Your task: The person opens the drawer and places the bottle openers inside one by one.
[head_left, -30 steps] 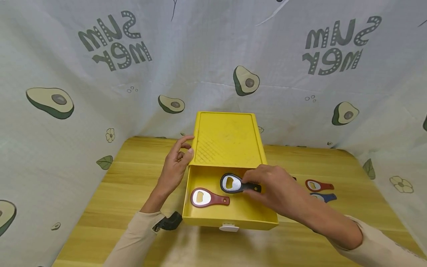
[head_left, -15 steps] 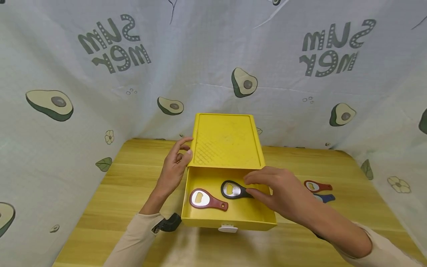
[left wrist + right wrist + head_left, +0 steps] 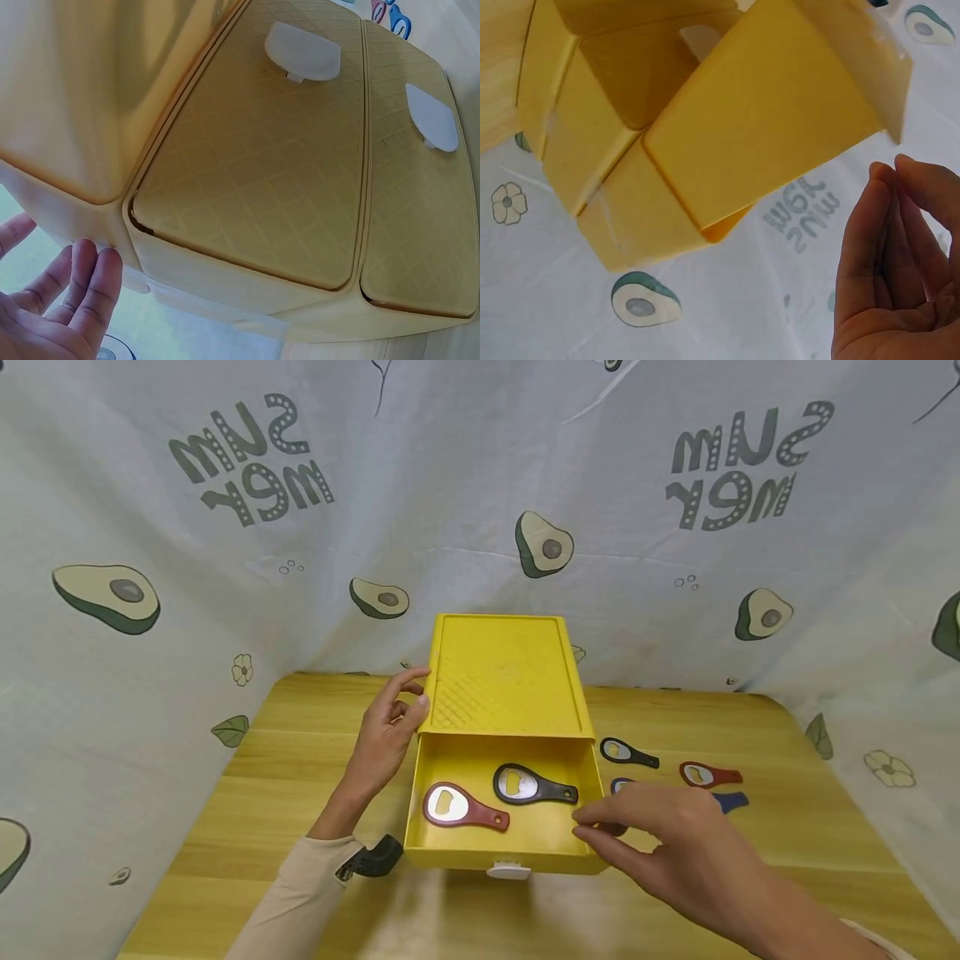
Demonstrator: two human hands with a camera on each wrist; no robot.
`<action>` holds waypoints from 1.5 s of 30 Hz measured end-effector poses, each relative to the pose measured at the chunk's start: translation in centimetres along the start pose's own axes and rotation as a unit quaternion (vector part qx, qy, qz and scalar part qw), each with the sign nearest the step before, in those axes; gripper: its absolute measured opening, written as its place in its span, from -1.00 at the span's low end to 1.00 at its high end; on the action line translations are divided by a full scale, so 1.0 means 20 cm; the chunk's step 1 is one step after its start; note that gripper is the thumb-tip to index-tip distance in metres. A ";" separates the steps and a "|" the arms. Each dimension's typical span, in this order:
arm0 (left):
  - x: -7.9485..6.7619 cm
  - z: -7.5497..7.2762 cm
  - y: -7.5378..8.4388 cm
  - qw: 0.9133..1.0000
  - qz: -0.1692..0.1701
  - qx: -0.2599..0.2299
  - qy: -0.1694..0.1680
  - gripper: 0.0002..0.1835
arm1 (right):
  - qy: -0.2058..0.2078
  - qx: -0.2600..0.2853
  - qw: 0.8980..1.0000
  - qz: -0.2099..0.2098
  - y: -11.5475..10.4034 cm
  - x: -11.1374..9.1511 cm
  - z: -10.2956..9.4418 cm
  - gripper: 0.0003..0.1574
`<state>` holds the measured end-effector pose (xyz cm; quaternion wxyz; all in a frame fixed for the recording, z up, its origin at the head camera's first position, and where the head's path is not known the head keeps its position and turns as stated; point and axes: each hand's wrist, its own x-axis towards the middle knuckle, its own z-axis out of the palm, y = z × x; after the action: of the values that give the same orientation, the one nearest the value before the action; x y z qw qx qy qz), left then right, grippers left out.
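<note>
Your right hand (image 3: 671,839) has drawn back to the drawer (image 3: 551,863)'s front right corner, gripping nothing, leaving the black opener (image 3: 536,786) set down inside.

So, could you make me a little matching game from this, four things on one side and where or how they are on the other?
Column one
1. Left hand
2. Right hand
3. Open drawer
4. White pull tab

Column two
A. In the middle of the drawer's front
B. By the drawer's right side, holding nothing
C. Contains a dark red bottle opener and a black bottle opener
D. At the left side of the yellow cabinet

Right pairs: 1-D, 2-B, 3-C, 4-A
</note>
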<state>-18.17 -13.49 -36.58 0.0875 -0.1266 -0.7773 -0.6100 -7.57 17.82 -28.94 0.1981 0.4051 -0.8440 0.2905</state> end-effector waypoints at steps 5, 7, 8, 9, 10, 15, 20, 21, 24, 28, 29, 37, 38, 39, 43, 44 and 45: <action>0.00 0.00 0.00 1.000 0.005 0.001 0.003 -0.58 | -0.006 0.006 1.000 0.006 -0.05 -0.06 0.02 -0.90; 0.00 0.00 0.00 1.000 0.008 0.006 0.008 -0.58 | -0.025 0.004 1.000 0.018 -0.06 -0.07 0.02 -0.87; 0.00 0.00 0.00 1.000 0.009 0.009 0.010 -0.58 | -0.032 0.003 0.999 0.018 -0.07 -0.08 0.02 -0.86; 0.00 0.00 0.00 1.000 0.011 0.012 0.013 -0.59 | -0.036 0.005 0.999 0.016 -0.08 -0.08 0.03 -0.85; 0.00 0.00 0.00 1.000 0.011 0.014 0.015 -0.59 | -0.041 0.004 0.999 0.019 -0.09 -0.09 0.03 -0.85; 0.00 0.00 0.00 1.000 0.014 0.012 0.014 -0.59 | -0.032 0.013 0.999 0.016 -0.13 -0.13 0.05 -0.86; 0.00 -0.01 0.00 1.000 0.007 0.005 0.022 -0.60 | -0.016 0.011 1.000 -0.023 -0.13 -0.15 0.15 -0.85; 0.00 -0.01 0.00 1.000 0.006 0.004 0.025 -0.61 | -0.015 0.009 1.000 -0.025 -0.12 -0.15 0.17 -0.82; -0.01 -0.02 0.00 1.000 0.006 0.003 0.026 -0.61 | -0.007 0.003 1.000 -0.020 -0.12 -0.16 0.22 -0.77; -0.01 -0.01 -0.01 1.000 0.011 0.004 0.024 -0.60 | 0.007 -0.011 1.000 0.007 -0.13 -0.16 0.28 -0.71; -0.01 -0.01 -0.01 1.000 0.013 0.005 0.025 -0.60 | 0.013 -0.014 1.000 0.009 -0.13 -0.16 0.29 -0.69; 0.00 0.01 0.00 0.999 0.021 0.009 0.032 -0.62 | 0.005 -0.021 0.998 0.058 -0.15 -0.15 0.32 -0.73; 0.00 0.01 0.00 0.999 0.021 0.009 0.032 -0.62 | 0.002 -0.018 0.998 0.060 -0.15 -0.15 0.33 -0.75; 0.00 0.01 0.00 0.999 0.022 0.009 0.033 -0.63 | 0.002 -0.015 0.998 0.062 -0.15 -0.15 0.33 -0.76; 0.00 0.01 0.01 0.999 0.022 0.013 0.033 -0.62 | -0.001 -0.009 0.998 0.060 -0.15 -0.15 0.34 -0.79; 0.00 0.01 0.01 0.999 0.022 0.013 0.033 -0.62 | -0.001 -0.010 0.998 0.064 -0.15 -0.15 0.34 -0.79; 0.00 0.01 0.01 0.999 0.022 0.013 0.032 -0.62 | 0.003 -0.012 0.998 0.066 -0.15 -0.15 0.35 -0.79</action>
<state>-18.13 -13.24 -36.50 0.1271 -0.1232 -0.7792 -0.6013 -4.16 13.46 -34.86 0.1860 0.3449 -0.8719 0.2937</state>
